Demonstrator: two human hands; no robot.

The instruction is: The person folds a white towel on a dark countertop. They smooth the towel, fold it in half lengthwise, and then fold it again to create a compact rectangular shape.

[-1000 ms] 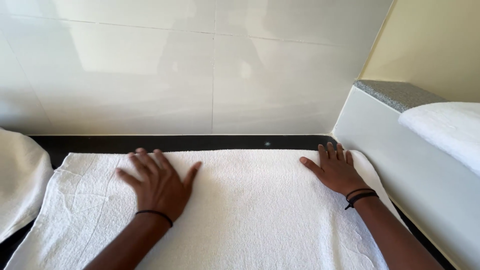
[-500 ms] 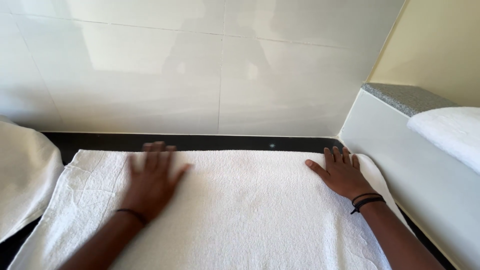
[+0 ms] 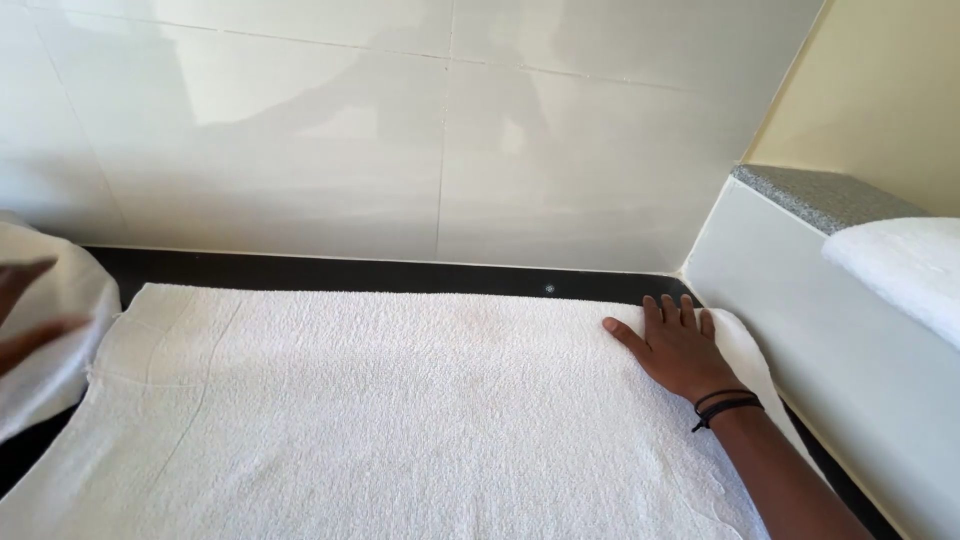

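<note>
Lying flat across the dark desk (image 3: 330, 272), the white towel (image 3: 400, 410) is pinned near its far right corner by the right hand (image 3: 682, 347), fingers spread, unmoved. The left hand (image 3: 25, 315) has left the towel and now blurs at the left edge, fingers open, holding nothing, beside another white cloth (image 3: 60, 340).

white terry towel (image 3: 400, 420) spread flat on dark counter (image 3: 300, 272), slightly creased

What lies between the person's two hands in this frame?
In the head view, only the spread white towel lies between the left hand, blurred at the frame's left edge, and the right hand, which rests flat on the towel. Nothing else sits on that stretch.
</note>
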